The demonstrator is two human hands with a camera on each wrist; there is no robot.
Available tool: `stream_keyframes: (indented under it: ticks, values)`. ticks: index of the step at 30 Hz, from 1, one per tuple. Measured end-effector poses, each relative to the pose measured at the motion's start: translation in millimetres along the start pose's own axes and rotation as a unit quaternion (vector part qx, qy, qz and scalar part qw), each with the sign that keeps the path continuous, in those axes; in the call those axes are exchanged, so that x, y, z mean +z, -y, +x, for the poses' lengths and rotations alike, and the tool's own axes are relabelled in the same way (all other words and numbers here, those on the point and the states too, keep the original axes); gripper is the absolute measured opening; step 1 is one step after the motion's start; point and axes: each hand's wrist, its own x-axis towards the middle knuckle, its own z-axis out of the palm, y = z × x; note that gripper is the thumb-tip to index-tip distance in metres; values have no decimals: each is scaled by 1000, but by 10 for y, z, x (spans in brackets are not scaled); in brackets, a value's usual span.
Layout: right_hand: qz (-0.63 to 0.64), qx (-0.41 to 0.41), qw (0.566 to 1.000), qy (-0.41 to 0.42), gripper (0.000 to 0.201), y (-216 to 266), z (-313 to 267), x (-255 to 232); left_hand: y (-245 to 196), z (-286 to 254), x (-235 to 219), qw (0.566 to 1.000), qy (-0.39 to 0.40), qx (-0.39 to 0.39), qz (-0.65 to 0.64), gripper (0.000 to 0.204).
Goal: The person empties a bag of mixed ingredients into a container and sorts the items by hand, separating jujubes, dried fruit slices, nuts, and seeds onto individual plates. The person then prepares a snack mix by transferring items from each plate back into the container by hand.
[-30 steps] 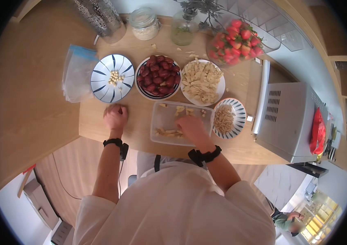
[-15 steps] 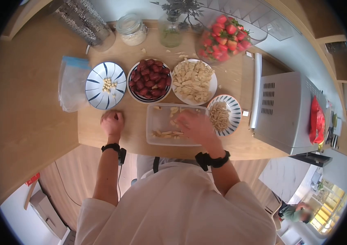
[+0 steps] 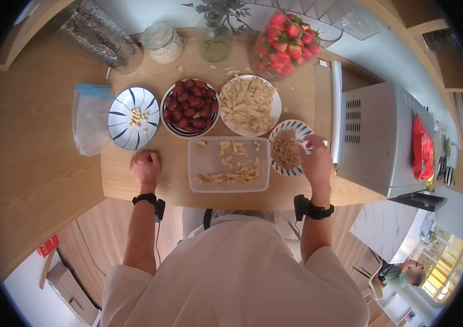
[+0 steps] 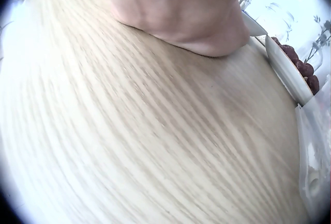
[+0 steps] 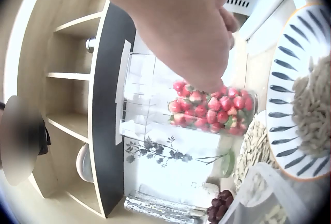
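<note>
In the head view my right hand (image 3: pixel 317 163) is over the right side of a striped bowl (image 3: pixel 306 128), its thumb and fingers parted at the rim beside pale oblong pieces (image 3: pixel 285 149); its fingertips are mostly hidden in the right wrist view. Left of that bowl stands a clear plastic container (image 3: pixel 190 163) with pale dried slices (image 3: pixel 237 177) and a few small chunks. My left hand (image 3: pixel 145 166) rests idle on the wooden table, fingers curled loosely and nothing seen in them. Behind it is a blue-striped plate (image 3: pixel 118 121) with small round cream seeds (image 3: pixel 137 116).
A bowl of red dates (image 3: pixel 190 106) and a plate of pale dried slices (image 3: pixel 248 103) stand behind the container. Farther back are a glass jar (image 3: pixel 161 42), a vase (image 3: pixel 213 44) and a strawberry box (image 3: pixel 286 46). Zip bags (image 3: pixel 91 125) lie left; a grey appliance (image 3: pixel 370 141) stands right.
My right hand has moved right, from over the plastic container to the striped bowl, uncovering the pieces in the container. My left hand stays on the table. The head view has shifted slightly.
</note>
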Motion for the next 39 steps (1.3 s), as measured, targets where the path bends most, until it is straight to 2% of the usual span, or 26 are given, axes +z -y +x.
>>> stream_keyframes:
  ticks: [2, 3, 9, 12, 14, 18, 20, 24, 27, 30, 32, 35, 39]
  values:
    - [-47, 11, 996, 71, 13, 1, -99, 31, -5, 2, 0, 1000, -10, -3, -2, 25]
    - [-46, 11, 996, 71, 13, 13, -121, 65, -5, 7, 2, 1000, -9, -3, -1, 25]
    - [80, -57, 980, 175, 9, 646, -254, 326, -4, 6, -28, 1000, 4, 12, -7, 24]
    - [31, -66, 973, 218, 5, 795, -325, 526, -3, 3, -35, 1000, 8, 6, 1, 24]
    - [-112, -133, 950, 259, 4, 785, -386, 706, -41, 14, -72, 1000, 9, -4, -6, 24]
    - [-132, -157, 923, 325, 7, 838, -422, 831, -43, 15, -59, 1000, 6, -24, 9, 24]
    - [-189, -166, 901, 354, 7, 809, -463, 945, -35, 15, -56, 1000, 2, -19, 4, 23]
    - [-212, -201, 895, 338, 8, 775, -450, 1052, 26, 8, -11, 1000, 2, -28, 5, 23]
    - [-185, -210, 902, 329, 8, 767, -430, 1015, -12, 12, -34, 1000, -5, -27, -8, 23]
    - [-192, -214, 895, 340, 9, 754, -391, 982, -9, 13, -34, 999, 4, -37, -13, 24]
    - [-165, -194, 886, 386, 11, 804, -327, 892, -9, 18, -33, 1000, 0, -28, -11, 23]
    - [-153, -228, 876, 397, 13, 802, -310, 820, -19, 29, -47, 1000, -2, -20, -14, 23]
    - [-150, -226, 873, 406, 15, 851, -359, 832, -24, 37, -34, 1000, -2, -19, -15, 24]
